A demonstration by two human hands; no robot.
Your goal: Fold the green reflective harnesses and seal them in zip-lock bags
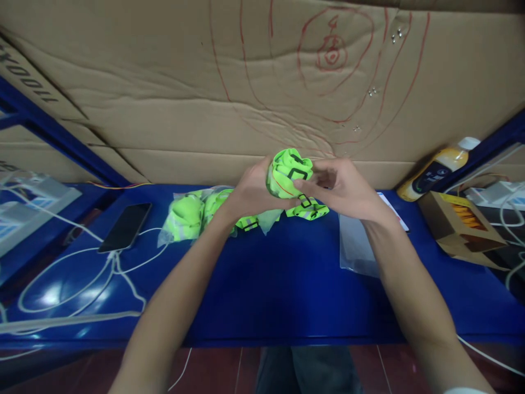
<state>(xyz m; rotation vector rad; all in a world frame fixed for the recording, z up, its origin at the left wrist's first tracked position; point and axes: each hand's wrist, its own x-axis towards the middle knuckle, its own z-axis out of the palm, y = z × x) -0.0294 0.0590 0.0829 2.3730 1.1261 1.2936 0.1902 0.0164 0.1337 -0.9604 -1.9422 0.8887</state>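
Between my two hands is a rolled neon-yellow reflective strap (pixel 283 172) with black buckles, lifted above the blue shelf. My left hand (pixel 252 189) wraps the roll from its left side. At the right, my right hand (pixel 342 186) pinches the strap near a black buckle (pixel 304 201). Behind and below my left hand lie several more neon-yellow bundles (pixel 186 218), at least some in clear plastic bags. A yellow strap part (pixel 314 210) with dark marks shows under the held roll. Below my right wrist is a flat clear plastic bag (pixel 356 249).
A phone (pixel 125 227) and white cables (pixel 118 268) lie on the blue shelf (pixel 262 295) at left. At right are a drink bottle (pixel 437 169), leaning, and an open cardboard box (pixel 463 227). Cardboard with red rings (pixel 332 54) stands behind. White power strips sit at both sides.
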